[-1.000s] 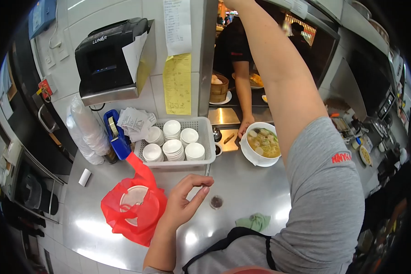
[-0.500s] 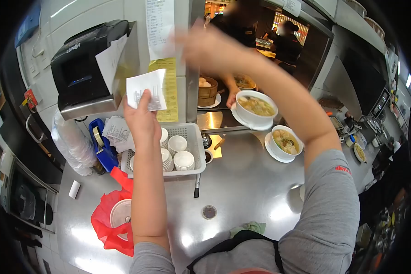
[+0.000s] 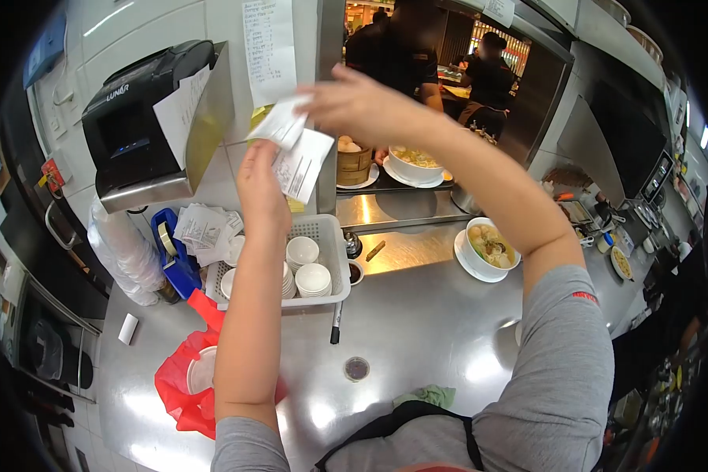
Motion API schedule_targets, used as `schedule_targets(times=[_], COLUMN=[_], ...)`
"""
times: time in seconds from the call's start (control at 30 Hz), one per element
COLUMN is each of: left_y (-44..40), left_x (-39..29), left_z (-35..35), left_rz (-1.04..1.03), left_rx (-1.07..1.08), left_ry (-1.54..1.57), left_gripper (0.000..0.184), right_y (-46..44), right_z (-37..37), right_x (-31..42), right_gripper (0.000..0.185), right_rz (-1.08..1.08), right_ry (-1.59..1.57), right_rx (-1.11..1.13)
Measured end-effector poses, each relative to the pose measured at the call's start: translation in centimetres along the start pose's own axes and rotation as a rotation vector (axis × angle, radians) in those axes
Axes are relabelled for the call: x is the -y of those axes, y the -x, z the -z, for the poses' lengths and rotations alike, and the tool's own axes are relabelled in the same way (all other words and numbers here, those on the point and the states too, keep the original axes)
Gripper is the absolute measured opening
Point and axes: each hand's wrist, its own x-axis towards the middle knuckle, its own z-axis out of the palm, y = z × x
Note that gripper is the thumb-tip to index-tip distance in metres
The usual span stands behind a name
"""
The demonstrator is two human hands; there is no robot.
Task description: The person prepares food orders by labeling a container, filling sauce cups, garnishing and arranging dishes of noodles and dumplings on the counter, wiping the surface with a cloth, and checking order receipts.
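Observation:
My left hand is raised before the wall, its fingers closed on printed paper slips. A second paper slip, slightly blurred, fans out above them toward the upper left. My right hand reaches across from the right, its fingertips pinched at that upper slip's corner; motion blurs them. Behind the hands hang a handwritten list and a yellow sheet, mostly hidden. Below my right forearm, a bowl of soup stands on a white saucer on the steel counter.
A black printer is mounted at left. A grey basket holds stacked small white bowls, near a blue tape dispenser and a red bag. Across the pass stand a bamboo steamer, another soup bowl and a person.
My right hand has come down to the slips, and one slip now sits apart from the others. My left hand moved right. The other person's hand took one soup bowl back onto the pass.

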Motion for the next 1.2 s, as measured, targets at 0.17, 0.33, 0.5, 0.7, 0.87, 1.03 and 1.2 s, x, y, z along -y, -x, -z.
schedule_targets(times=[0.17, 0.33, 0.5, 0.7, 0.87, 1.03, 1.2], left_y=[-0.8, -1.1, -0.4, 1.0, 1.8, 6.1, 9.0], left_x=[0.2, 1.6, 2.3, 2.9, 4.6, 6.6, 7.5], left_z=[-0.2, 1.6, 2.2, 2.2, 4.1, 5.5, 7.6], left_rz=[0.169, 0.103, 0.128, 0.096, 0.023, 0.060, -0.113], left_rx=[0.041, -0.125, -0.009, -0.067, -0.188, -0.218, -0.169], left_ry=[0.196, -0.070, -0.212, -0.227, -0.297, -0.183, -0.603], left_gripper=[0.035, 0.024, 0.043, 0.074, 0.064, 0.058, 0.045], right_y=[0.5, 1.4, 7.2, 6.5, 6.4, 6.0, 5.5], right_z=[0.0, 2.5, 2.4, -1.0, -6.4, -7.8, -8.6], right_x=[2.3, -9.1, -20.5, -13.5, 7.5, 15.7, 17.6], right_gripper=[0.010, 0.018, 0.031, 0.034, 0.034, 0.024, 0.022], right_rz=[0.032, -0.687, -1.056, -0.690, -0.238, -0.345, -0.359], right_ry=[-0.156, 0.398, 0.724, 0.281, -0.142, -0.571, -0.659], right_rx=[0.110, 0.095, 0.332, -0.205, -0.017, 0.258, 0.380])
